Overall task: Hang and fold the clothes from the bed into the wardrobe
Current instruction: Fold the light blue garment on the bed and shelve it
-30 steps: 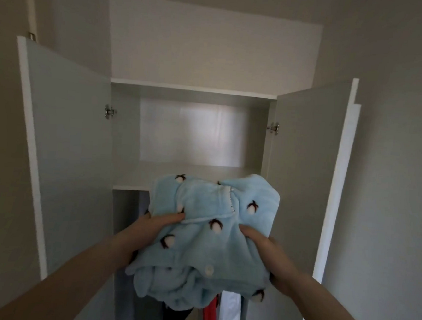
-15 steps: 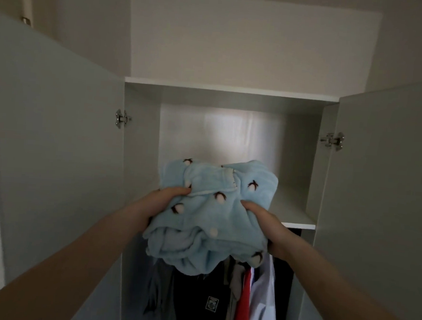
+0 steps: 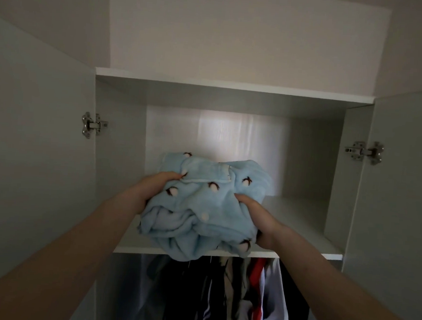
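Note:
A folded light-blue fleece garment (image 3: 209, 204) with small brown-and-white motifs and white buttons fills the centre of the view. My left hand (image 3: 153, 187) grips its left side and my right hand (image 3: 253, 214) grips its right side. The bundle is over the front of the wardrobe's upper shelf (image 3: 297, 226), with its lower folds hanging past the shelf's front edge. Whether its weight rests on the shelf I cannot tell.
The white wardrobe stands open, with the left door (image 3: 36, 147) and the right door (image 3: 400, 185) swung out at my sides. Several dark, red and white garments (image 3: 240, 299) hang in the compartment below the shelf. A top panel (image 3: 235, 85) caps the shelf space.
I have come closer to the wardrobe. Both hands have carried the blue garment forward and up, from below the shelf edge to over the shelf's front.

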`<state>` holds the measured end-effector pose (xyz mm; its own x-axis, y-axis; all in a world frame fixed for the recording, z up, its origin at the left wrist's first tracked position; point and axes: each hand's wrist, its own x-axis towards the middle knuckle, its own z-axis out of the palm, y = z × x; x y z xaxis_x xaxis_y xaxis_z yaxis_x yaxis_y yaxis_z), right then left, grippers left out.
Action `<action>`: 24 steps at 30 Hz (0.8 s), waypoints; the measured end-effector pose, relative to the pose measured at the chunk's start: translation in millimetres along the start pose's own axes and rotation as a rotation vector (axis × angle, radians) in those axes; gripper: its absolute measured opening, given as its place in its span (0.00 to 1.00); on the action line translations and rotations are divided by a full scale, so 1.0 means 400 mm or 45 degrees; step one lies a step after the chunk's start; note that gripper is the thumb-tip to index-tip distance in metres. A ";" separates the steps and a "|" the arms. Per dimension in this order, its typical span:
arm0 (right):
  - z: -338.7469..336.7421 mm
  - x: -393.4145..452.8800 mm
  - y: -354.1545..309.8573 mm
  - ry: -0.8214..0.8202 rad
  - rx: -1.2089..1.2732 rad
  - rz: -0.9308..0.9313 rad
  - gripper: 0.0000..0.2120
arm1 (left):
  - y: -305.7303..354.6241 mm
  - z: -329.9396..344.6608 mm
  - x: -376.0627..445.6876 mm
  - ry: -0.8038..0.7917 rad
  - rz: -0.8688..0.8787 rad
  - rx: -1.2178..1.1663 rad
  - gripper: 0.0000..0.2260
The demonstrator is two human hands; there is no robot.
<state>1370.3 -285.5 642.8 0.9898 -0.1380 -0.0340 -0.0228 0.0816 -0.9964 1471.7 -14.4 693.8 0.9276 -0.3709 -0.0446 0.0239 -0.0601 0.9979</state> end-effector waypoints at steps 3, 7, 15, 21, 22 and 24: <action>-0.004 0.084 -0.010 -0.068 -0.026 0.045 0.26 | 0.002 -0.020 0.066 0.042 0.010 0.022 0.33; 0.000 0.185 -0.008 -0.084 -0.123 0.165 0.25 | -0.034 -0.051 0.158 0.190 0.020 0.116 0.30; -0.041 0.305 0.108 0.166 -0.239 -0.297 0.23 | -0.153 -0.091 0.242 0.410 -0.231 0.596 0.46; -0.059 0.318 0.171 0.061 -0.777 -0.553 0.38 | -0.217 -0.005 0.166 0.578 0.320 1.012 0.51; -0.053 0.321 0.187 0.030 -0.848 -0.597 0.36 | -0.250 0.017 0.156 0.507 0.362 1.104 0.52; -0.041 0.331 0.218 -0.003 -1.010 -0.663 0.34 | -0.321 0.043 0.157 0.392 0.306 1.369 0.54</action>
<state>1497.2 -312.7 550.1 0.9028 0.0340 0.4287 0.3336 -0.6845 -0.6482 1520.5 -45.9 561.9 0.9206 -0.2458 0.3033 -0.3599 -0.8353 0.4156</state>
